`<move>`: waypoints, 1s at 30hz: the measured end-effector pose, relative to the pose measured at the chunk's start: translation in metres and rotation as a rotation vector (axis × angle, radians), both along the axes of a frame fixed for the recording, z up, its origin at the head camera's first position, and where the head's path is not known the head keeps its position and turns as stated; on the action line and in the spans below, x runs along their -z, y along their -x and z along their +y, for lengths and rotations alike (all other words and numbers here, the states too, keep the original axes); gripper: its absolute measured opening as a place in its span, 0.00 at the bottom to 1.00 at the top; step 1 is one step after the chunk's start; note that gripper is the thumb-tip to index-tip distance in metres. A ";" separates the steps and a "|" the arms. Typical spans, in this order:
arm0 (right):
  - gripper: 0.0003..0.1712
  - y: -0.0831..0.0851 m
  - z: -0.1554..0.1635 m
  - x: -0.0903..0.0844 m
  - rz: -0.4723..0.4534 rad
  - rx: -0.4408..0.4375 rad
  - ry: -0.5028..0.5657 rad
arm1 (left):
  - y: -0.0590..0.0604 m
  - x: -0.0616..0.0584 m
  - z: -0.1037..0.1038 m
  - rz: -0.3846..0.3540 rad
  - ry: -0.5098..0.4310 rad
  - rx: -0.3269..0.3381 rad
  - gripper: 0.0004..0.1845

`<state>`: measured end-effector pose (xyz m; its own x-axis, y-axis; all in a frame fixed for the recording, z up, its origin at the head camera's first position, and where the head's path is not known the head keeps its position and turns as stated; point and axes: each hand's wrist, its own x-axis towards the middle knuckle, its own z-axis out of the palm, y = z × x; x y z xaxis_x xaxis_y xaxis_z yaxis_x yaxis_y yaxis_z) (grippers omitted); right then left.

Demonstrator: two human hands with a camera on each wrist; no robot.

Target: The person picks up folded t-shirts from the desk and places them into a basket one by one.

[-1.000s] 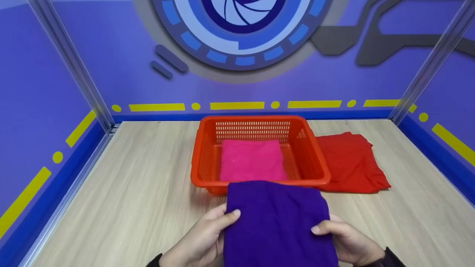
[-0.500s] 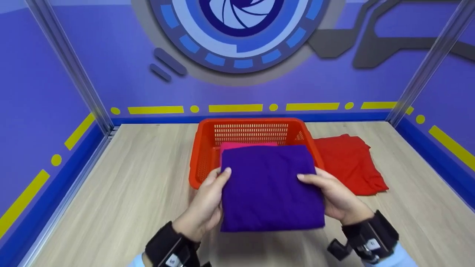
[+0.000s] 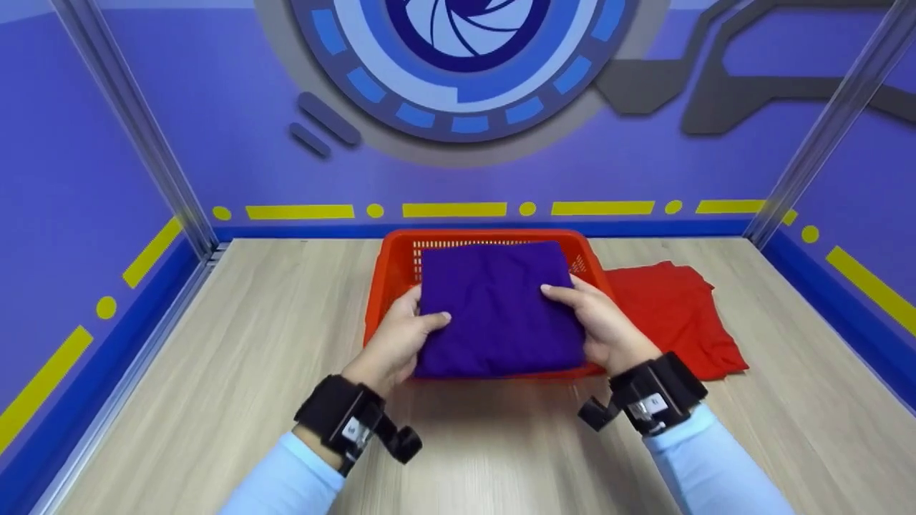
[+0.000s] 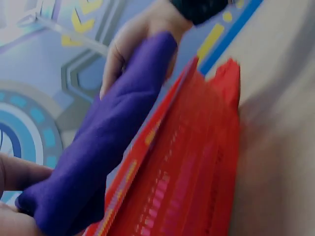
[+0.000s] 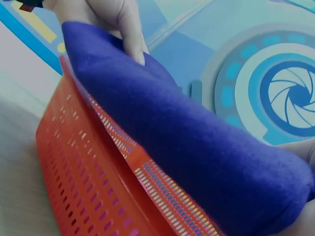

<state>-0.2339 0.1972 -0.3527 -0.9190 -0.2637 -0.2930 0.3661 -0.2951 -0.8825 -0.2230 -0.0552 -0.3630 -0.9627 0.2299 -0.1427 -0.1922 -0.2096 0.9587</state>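
A folded purple cloth [image 3: 495, 307] hangs just above the orange basket [image 3: 390, 275], covering most of its opening. My left hand [image 3: 396, 342] grips the cloth's left edge, thumb on top. My right hand [image 3: 600, 322] grips its right edge the same way. In the left wrist view the purple cloth [image 4: 108, 142] lies over the basket rim [image 4: 162, 147], with the other hand at its far end. The right wrist view has the purple cloth [image 5: 187, 137] above the basket wall [image 5: 98, 182]. The pink cloth in the basket is hidden.
A red cloth [image 3: 673, 322] lies flat on the wooden tabletop [image 3: 236, 372], to the right of the basket and touching it. Blue walls with yellow marks close in the back and both sides. Metal posts stand at the back corners.
Both hands have carried the purple cloth away from me, from the near table to over the basket. It now hides the pink cloth that showed inside before.
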 end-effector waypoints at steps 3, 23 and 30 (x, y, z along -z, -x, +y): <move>0.27 0.011 -0.005 0.002 -0.011 -0.001 0.000 | 0.013 0.003 -0.002 -0.009 0.025 -0.044 0.29; 0.43 0.046 -0.009 0.031 -0.042 0.004 -0.167 | 0.050 0.027 -0.001 0.006 0.369 -0.084 0.35; 0.44 0.044 -0.011 0.035 -0.040 -0.015 -0.223 | 0.048 0.030 0.000 0.033 0.435 -0.099 0.40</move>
<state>-0.2781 0.1864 -0.3874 -0.9019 -0.2018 -0.3820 0.4053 -0.0889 -0.9098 -0.2709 -0.0554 -0.3925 -0.9827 0.0619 -0.1746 -0.1593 0.1982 0.9671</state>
